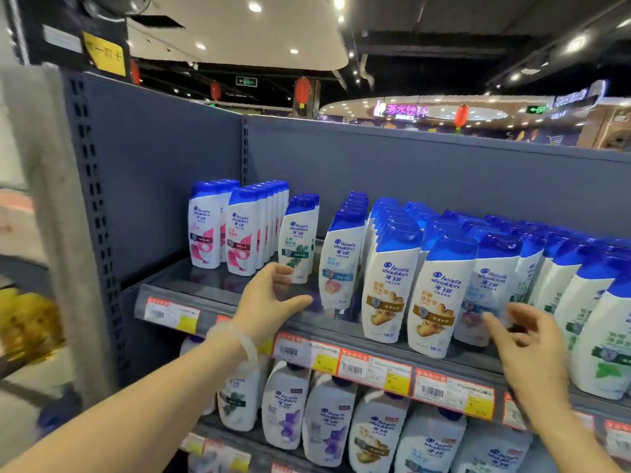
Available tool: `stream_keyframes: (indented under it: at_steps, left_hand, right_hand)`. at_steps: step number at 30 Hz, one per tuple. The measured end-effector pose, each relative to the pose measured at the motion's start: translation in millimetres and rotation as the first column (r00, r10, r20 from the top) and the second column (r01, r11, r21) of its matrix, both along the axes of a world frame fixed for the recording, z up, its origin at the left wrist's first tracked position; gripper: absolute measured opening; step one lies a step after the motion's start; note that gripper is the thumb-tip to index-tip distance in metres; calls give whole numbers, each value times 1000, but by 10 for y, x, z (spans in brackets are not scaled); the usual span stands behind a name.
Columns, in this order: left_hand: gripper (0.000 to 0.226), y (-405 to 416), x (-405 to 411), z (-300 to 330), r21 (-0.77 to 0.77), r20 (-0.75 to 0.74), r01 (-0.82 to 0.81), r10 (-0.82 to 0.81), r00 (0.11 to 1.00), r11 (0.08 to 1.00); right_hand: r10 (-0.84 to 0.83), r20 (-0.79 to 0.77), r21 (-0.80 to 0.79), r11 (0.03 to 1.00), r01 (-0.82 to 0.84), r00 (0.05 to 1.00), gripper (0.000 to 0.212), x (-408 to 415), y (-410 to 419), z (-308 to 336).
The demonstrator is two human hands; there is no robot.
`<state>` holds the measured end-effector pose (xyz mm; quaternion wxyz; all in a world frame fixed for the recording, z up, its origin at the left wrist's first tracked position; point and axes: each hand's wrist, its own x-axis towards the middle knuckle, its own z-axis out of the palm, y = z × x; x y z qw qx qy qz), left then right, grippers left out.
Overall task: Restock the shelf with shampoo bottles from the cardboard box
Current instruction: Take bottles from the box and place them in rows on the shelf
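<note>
White shampoo bottles with blue caps stand in rows on the grey top shelf point(218, 295). My left hand point(273, 302) reaches in with fingers apart, its fingertips at the foot of a green-label bottle point(298, 238) that stands a little apart from the pink-label rows point(239, 230). It grips nothing. My right hand point(526, 339) hovers open in front of a light-blue-label bottle point(485, 295), beside two ginger-label bottles point(437, 295). The cardboard box is out of view.
A lower shelf holds larger white bottles point(290, 404) with purple and ginger labels. Red and yellow price tags point(372, 370) line the shelf edge. A grey perforated upright point(88, 186) closes the shelf on the left; a bare gap of shelf lies at the front left.
</note>
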<state>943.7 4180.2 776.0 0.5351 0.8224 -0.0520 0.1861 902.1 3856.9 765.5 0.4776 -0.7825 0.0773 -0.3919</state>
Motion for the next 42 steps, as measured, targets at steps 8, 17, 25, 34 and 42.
stream_keyframes:
  at_steps: [8,17,25,34,42]
  left_hand:
    - [31,728,-616,-459,-116,13,-179,181,983,977]
    - [74,2445,-1615,-1541,354,-485,-61,239,841,933]
    - [60,4030,-2646,-2454,766,-560,210,468,684,608]
    - [56,4823,-2614,-2960,755,-633,389,433,641,528]
    - [57,5478,-2279,-3569,689,-720,485,434,542,538]
  right_hand:
    - [276,188,-223,947,-233,943,11,-416,1289,-174]
    - [544,-556,-346,536,-770,628,52,-660,3868,-1287]
    - [196,-905,-332,225,-916,377,70,-1501,5749,-2485]
    - [36,-951,-303,100,-948,308,64,-1611,6360,-2956]
    - [-58,-991,-127,230,-965,117,65,-1164,6658,-3694]
